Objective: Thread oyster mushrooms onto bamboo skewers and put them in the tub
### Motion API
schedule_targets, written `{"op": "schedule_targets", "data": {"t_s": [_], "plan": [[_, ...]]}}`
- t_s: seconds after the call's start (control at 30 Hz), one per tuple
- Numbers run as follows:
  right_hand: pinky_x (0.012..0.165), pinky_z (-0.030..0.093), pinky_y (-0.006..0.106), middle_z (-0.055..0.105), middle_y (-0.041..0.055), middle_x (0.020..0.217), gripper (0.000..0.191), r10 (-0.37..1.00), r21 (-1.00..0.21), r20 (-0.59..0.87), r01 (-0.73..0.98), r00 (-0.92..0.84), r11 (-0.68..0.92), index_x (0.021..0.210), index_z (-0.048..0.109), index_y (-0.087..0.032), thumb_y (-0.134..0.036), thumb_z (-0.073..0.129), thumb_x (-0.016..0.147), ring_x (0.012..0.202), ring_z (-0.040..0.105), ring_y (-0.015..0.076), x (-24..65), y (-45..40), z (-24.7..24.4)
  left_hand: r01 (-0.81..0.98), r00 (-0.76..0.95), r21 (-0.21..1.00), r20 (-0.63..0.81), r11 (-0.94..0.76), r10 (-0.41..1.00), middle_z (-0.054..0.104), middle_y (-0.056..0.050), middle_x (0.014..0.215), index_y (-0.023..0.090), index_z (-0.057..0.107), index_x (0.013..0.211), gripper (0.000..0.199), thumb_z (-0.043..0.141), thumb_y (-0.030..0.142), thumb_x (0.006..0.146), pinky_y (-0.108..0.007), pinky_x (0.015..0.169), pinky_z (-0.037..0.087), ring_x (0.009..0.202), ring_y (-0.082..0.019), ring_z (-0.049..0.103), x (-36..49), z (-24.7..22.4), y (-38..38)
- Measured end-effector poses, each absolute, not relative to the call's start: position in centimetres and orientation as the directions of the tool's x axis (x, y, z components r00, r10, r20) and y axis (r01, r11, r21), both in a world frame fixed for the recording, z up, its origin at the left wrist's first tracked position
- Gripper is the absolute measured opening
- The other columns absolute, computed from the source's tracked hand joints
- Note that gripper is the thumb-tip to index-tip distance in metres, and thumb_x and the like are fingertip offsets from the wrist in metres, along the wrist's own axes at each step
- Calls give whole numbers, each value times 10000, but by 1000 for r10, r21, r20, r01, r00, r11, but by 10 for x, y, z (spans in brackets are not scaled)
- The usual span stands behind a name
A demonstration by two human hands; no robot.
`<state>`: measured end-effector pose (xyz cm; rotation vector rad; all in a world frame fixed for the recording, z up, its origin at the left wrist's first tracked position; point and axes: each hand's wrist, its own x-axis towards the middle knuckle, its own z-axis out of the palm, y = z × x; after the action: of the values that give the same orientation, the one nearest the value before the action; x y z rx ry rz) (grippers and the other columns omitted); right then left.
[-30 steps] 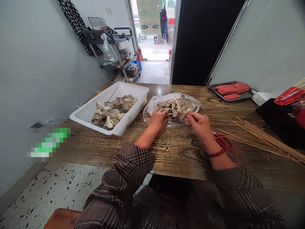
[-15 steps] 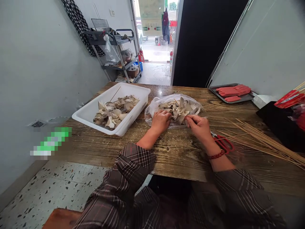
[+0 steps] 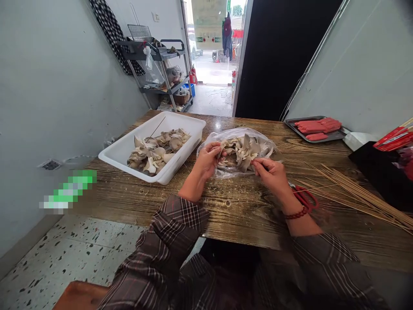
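Grey-white mushrooms (image 3: pixel 247 150) fill a clear plastic bag (image 3: pixel 222 173) lying open on the wooden table. My left hand (image 3: pixel 207 161) is at the bag's left side, thumb and fingers pinching a mushroom piece (image 3: pixel 225 148). On the right, my right hand (image 3: pixel 269 172) is closed at the lower edge of a bunched mushroom cluster; whether a skewer is inside its fingers is too small to tell. Left of the bag, a white plastic tub (image 3: pixel 176 165) holds more mushrooms (image 3: pixel 155 157) with a thin stick standing up among them.
Red-handled scissors (image 3: pixel 306 197) lie beside my right wrist, near many loose bamboo skewers (image 3: pixel 361 193). A dark tray (image 3: pixel 335 135) with pink sticks of food stands at the back right. A black holder (image 3: pixel 371 168) with red-wrapped packets is at the right edge.
My left hand has lifted and moved slightly left, now with a mushroom piece between its fingers. My right hand has stayed nearly in place at the cluster.
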<state>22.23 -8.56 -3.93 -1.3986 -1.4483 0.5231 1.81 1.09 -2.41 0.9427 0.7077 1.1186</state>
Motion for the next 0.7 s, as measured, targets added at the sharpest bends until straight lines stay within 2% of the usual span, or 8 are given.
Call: {"op": "schedule_targets", "data": {"t_s": [0.13, 0.33, 0.43, 0.57, 0.7], "plan": [[573, 391, 268, 603, -3, 545, 306, 924, -818, 357, 522, 133, 241, 849, 746, -152, -397, 564, 871, 538, 533, 143, 220, -86, -38, -502, 370, 814, -103, 292, 923, 674, -28, 788, 149, 593, 893, 243, 742, 211, 711, -188, 565, 418, 662, -94, 620, 18, -18, 7], [556, 383, 260, 597, -4, 544, 320, 929, -818, 345, 528, 134, 228, 845, 750, -153, -408, 559, 877, 526, 518, 136, 220, -87, -40, -510, 371, 820, -62, 259, 927, 650, 8, 727, 113, 618, 890, 304, 754, 40, 628, -150, 522, 395, 609, -58, 599, 21, -20, 6], [537, 370, 251, 583, -8, 542, 321, 932, -825, 339, 517, 128, 229, 839, 750, -148, -409, 566, 874, 516, 497, 127, 220, -87, -40, -510, 358, 814, -93, 278, 929, 670, -24, 746, 103, 614, 899, 211, 685, 57, 706, -158, 520, 415, 621, -78, 624, 20, -18, 6], [544, 378, 252, 593, -9, 547, 316, 931, -823, 346, 515, 118, 241, 871, 755, -146, -402, 569, 874, 515, 500, 125, 220, -87, -40, -504, 377, 804, -126, 317, 918, 716, -89, 861, 117, 605, 969, 142, 573, 139, 832, -212, 593, 502, 687, -122, 670, 18, -14, 5], [552, 388, 255, 606, -4, 551, 308, 934, -815, 345, 523, 93, 249, 865, 756, -146, -393, 572, 866, 526, 526, 132, 220, -87, -40, -512, 371, 802, -117, 308, 921, 718, -78, 841, 124, 610, 950, 136, 624, 213, 849, -203, 599, 510, 681, -113, 665, 18, -14, 4]]}}
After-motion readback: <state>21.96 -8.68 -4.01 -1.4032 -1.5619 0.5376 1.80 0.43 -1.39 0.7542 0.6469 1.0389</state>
